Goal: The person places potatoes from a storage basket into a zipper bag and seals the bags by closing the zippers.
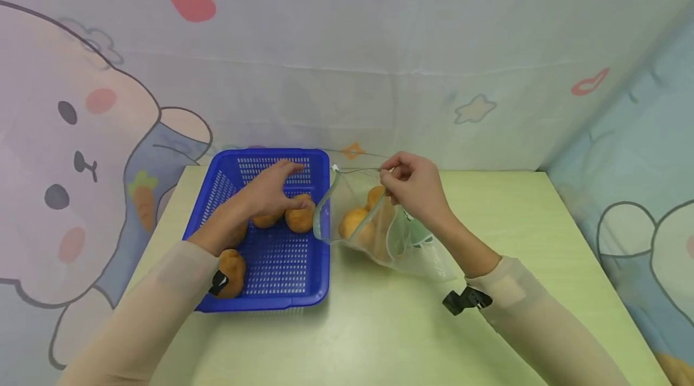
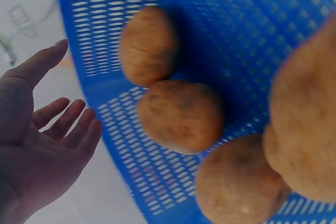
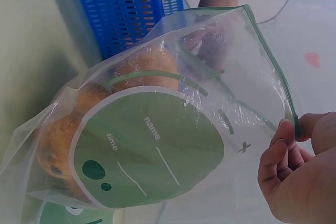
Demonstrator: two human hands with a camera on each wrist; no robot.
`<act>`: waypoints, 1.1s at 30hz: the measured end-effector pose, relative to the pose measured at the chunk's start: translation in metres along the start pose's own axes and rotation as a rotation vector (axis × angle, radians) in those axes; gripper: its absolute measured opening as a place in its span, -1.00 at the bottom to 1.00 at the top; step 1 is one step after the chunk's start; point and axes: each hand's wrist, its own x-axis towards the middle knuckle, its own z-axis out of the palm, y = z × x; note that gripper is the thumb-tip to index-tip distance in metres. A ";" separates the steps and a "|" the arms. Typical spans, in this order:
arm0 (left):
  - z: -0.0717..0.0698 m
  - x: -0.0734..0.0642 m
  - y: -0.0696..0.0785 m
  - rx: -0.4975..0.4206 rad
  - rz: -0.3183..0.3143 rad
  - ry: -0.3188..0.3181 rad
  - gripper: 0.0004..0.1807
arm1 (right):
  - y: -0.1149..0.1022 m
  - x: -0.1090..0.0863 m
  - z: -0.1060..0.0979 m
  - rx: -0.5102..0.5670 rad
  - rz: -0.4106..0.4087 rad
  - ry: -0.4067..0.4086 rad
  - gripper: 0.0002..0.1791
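Over the blue plastic basket (image 1: 323, 265), my left hand (image 1: 271, 190) is held with thumb and fingers apart and nothing between them. Several brown potatoes (image 2: 181, 116) lie along the basket's side and far end, one beneath my left fingertips in the head view. To the right, my right hand (image 1: 417, 184) pinches the rim of a clear zip bag (image 3: 262, 87) between thumb and fingers. Its mouth gapes toward the basket. Inside the bag, more potatoes (image 1: 358, 224) show through the film, partly hidden by a green printed label (image 3: 147, 145).
Basket and bag sit side by side on a pale green-yellow table (image 1: 368, 338). A cartoon-printed cloth (image 1: 336, 31) hangs right behind the table. The bag's rim overlaps the basket's right edge in the head view.
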 end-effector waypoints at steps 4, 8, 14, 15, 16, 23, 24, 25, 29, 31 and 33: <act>0.010 0.005 -0.009 -0.017 -0.003 -0.055 -0.12 | 0.000 -0.001 -0.001 0.005 0.007 -0.006 -0.89; 0.022 0.005 -0.016 -0.010 -0.007 -0.092 -0.07 | 0.001 -0.002 0.001 0.010 0.006 -0.007 -0.89; 0.034 0.006 -0.017 0.049 -0.026 -0.108 -0.02 | 0.002 -0.003 0.001 0.014 0.008 -0.009 -0.89; 0.036 0.006 -0.017 0.065 -0.030 -0.112 -0.03 | 0.002 -0.003 0.001 0.015 0.010 -0.011 -0.89; 0.037 0.005 -0.016 0.081 -0.032 -0.117 -0.06 | 0.002 -0.003 0.001 0.015 0.012 -0.013 -0.89; 0.041 0.003 -0.010 0.230 -0.051 -0.106 -0.19 | 0.001 -0.004 0.001 0.019 0.019 -0.013 -0.89; 0.041 0.002 -0.008 0.241 -0.055 -0.105 -0.19 | 0.001 -0.004 0.001 0.018 0.018 -0.012 -0.90; 0.041 0.002 -0.007 0.248 -0.062 -0.106 -0.18 | 0.001 -0.005 0.002 0.018 0.017 -0.013 -0.90; 0.042 -0.001 -0.004 0.269 -0.084 -0.110 -0.16 | 0.001 -0.005 0.002 0.016 0.015 -0.018 -0.90; 0.042 -0.001 -0.003 0.265 -0.089 -0.100 -0.17 | 0.002 -0.004 0.002 0.012 0.013 -0.019 -0.90; 0.042 -0.001 -0.004 0.260 -0.077 -0.085 -0.20 | 0.003 -0.004 0.002 0.007 0.013 -0.019 -0.90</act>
